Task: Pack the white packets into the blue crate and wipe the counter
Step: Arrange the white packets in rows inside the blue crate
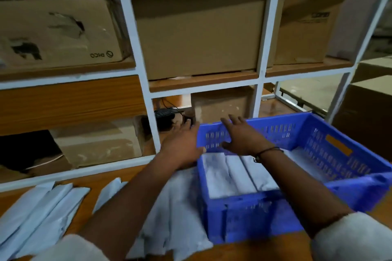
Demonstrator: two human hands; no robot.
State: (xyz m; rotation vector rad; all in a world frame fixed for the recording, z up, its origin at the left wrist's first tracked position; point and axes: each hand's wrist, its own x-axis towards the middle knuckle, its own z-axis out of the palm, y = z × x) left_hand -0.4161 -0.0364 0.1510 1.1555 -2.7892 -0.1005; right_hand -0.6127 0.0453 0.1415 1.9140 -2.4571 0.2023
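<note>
A blue crate [343, 188] stands on the wooden counter [265, 250] at the right. Three white packets [235, 172] lie side by side on its floor. My right hand [244, 136] hovers inside the crate above them, fingers spread, holding nothing. My left hand [183, 144] rests against the crate's far left corner from outside, thumb at the rim; I cannot tell whether it grips it. More white packets [40, 212] lie fanned out on the counter at the left. A crumpled white cloth [176, 214] lies between them and the crate, partly under my left forearm.
A white-framed shelf unit [146, 82] rises right behind the counter, filled with cardboard boxes [201, 34]. A black device with cables [165, 114] sits in the low middle compartment. More cardboard boxes [369, 108] are stacked at the right.
</note>
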